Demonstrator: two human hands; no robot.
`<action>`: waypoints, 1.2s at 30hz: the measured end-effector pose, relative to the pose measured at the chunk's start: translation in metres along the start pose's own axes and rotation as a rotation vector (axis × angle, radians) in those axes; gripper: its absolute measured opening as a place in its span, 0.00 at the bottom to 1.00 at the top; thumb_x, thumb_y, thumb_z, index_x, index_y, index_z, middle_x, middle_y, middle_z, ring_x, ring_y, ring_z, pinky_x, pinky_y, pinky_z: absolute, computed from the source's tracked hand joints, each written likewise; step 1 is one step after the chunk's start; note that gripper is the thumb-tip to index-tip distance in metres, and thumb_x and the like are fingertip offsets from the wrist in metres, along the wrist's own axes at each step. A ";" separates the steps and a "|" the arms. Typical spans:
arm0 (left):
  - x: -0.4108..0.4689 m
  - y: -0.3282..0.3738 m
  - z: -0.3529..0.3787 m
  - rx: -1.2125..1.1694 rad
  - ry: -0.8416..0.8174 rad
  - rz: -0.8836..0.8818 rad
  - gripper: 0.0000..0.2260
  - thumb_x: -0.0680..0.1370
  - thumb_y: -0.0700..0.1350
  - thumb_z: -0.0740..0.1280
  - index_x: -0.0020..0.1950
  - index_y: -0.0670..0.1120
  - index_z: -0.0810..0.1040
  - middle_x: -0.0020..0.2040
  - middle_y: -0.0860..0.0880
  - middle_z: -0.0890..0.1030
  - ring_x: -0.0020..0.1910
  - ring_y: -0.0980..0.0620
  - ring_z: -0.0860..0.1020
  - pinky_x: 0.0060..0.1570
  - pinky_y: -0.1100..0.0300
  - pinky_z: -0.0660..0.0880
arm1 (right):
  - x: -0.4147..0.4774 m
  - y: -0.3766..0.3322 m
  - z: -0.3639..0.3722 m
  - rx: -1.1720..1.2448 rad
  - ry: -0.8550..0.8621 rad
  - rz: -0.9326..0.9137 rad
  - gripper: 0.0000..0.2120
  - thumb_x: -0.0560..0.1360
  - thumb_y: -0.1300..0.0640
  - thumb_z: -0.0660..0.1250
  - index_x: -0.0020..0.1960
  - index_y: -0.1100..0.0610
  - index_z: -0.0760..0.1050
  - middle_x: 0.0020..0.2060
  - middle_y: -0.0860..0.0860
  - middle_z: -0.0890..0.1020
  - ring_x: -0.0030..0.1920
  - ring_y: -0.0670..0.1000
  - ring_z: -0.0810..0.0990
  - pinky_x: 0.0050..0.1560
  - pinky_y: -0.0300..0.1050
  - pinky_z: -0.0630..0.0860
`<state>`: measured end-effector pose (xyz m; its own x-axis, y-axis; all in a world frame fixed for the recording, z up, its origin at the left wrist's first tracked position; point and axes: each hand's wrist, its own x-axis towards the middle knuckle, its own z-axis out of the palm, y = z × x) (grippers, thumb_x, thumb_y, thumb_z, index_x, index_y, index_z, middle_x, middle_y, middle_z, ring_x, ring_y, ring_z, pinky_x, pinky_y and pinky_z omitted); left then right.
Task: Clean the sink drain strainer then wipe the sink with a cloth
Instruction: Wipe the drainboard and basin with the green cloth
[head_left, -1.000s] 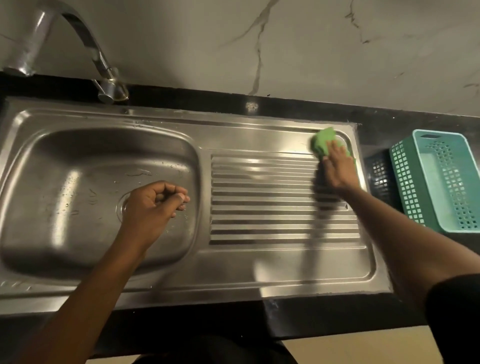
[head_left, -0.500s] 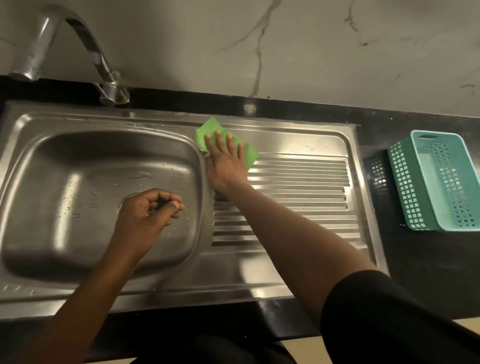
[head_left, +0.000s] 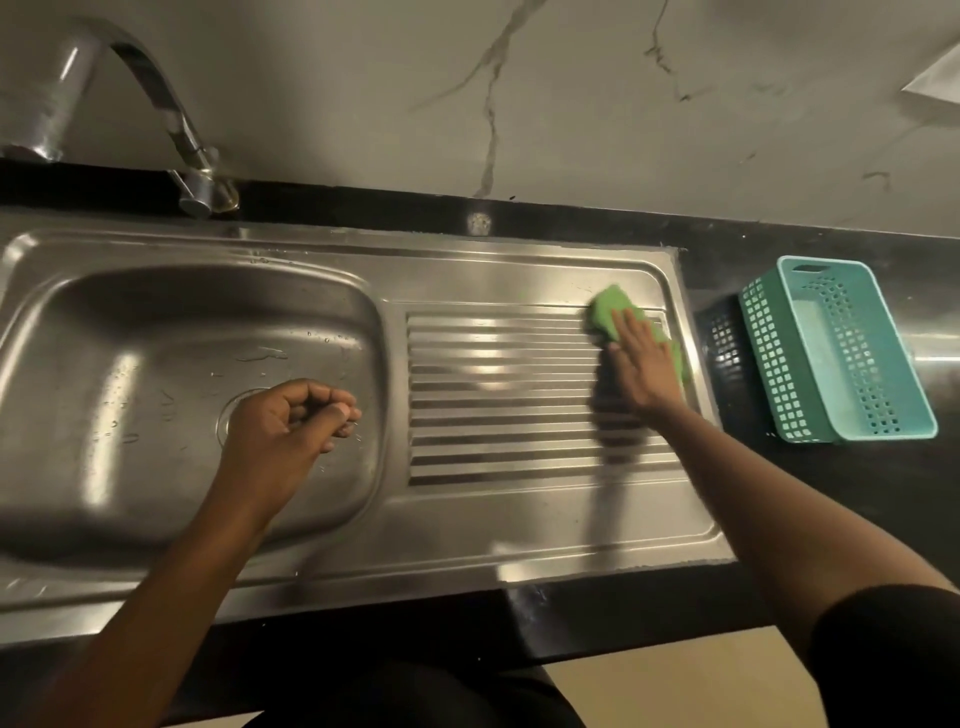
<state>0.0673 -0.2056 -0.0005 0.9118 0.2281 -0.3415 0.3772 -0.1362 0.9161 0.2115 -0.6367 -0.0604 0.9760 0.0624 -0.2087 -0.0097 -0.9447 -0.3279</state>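
Observation:
A stainless steel sink (head_left: 156, 322) with a ribbed drainboard (head_left: 498, 395) fills the counter. My right hand (head_left: 641, 366) presses flat, fingers straight, on a green cloth (head_left: 608, 309) at the drainboard's far right corner. My left hand (head_left: 288, 423) hovers over the basin with fingers curled, holding nothing that I can see. It covers most of the drain (head_left: 234, 410), so the strainer is hidden apart from a rim edge. Water drops lie on the basin floor.
A chrome tap (head_left: 156, 104) arches over the basin's back left. A teal plastic basket (head_left: 852, 353) stands on the black counter (head_left: 831, 493) right of the sink, with a dark basket (head_left: 724, 343) beside it. A marble wall rises behind.
My right hand swept the cloth from the drainboard's right corner to its left end by the basin, then back to the right corner. My left hand stayed over the drain.

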 end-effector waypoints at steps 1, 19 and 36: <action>-0.001 -0.002 -0.002 -0.006 0.001 -0.002 0.06 0.80 0.38 0.72 0.49 0.48 0.87 0.44 0.50 0.90 0.45 0.49 0.88 0.45 0.55 0.81 | -0.001 0.005 -0.002 0.014 0.015 0.081 0.26 0.87 0.48 0.49 0.85 0.49 0.54 0.84 0.51 0.52 0.84 0.57 0.48 0.82 0.65 0.44; -0.028 -0.007 -0.040 0.001 -0.024 0.056 0.07 0.80 0.36 0.72 0.49 0.47 0.87 0.43 0.49 0.89 0.45 0.45 0.88 0.46 0.51 0.82 | -0.072 -0.259 0.116 -0.090 -0.218 -0.457 0.26 0.87 0.49 0.54 0.84 0.47 0.57 0.84 0.48 0.56 0.85 0.52 0.48 0.82 0.58 0.39; -0.061 -0.018 -0.041 -0.026 0.026 0.058 0.09 0.79 0.39 0.74 0.47 0.53 0.88 0.43 0.48 0.90 0.44 0.47 0.88 0.45 0.53 0.82 | -0.122 -0.036 0.040 0.074 -0.009 0.048 0.28 0.86 0.46 0.47 0.85 0.48 0.53 0.84 0.48 0.51 0.85 0.55 0.45 0.83 0.61 0.40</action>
<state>-0.0015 -0.1778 0.0119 0.9273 0.2458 -0.2824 0.3192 -0.1249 0.9394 0.0840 -0.5971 -0.0601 0.9721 0.0208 -0.2336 -0.0728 -0.9201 -0.3849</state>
